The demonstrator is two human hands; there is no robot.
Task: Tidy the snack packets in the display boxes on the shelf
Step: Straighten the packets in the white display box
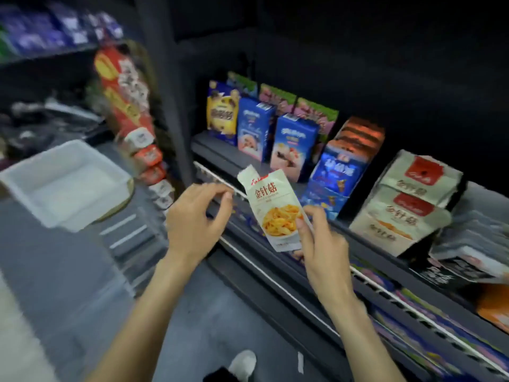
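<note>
Dark shelf (366,238) carries snack cartons (292,144) and display boxes (407,205).

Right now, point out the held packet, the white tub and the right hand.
packet (271,205), head view, printed front.
white tub (41,201), head view, near wall.
right hand (322,244), head view, back of hand.

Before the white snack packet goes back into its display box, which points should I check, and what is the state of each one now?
1. White snack packet with the yellow food picture held securely: ok, right hand pinches its lower edge.
2. Left hand free to help: ok, it holds nothing.
3. Matching white cardboard display box with red label located: ok, it stands on the dark shelf to the right.
4. Room inside that box: cannot tell.
5. Packet upright, print facing out: ok.
</note>
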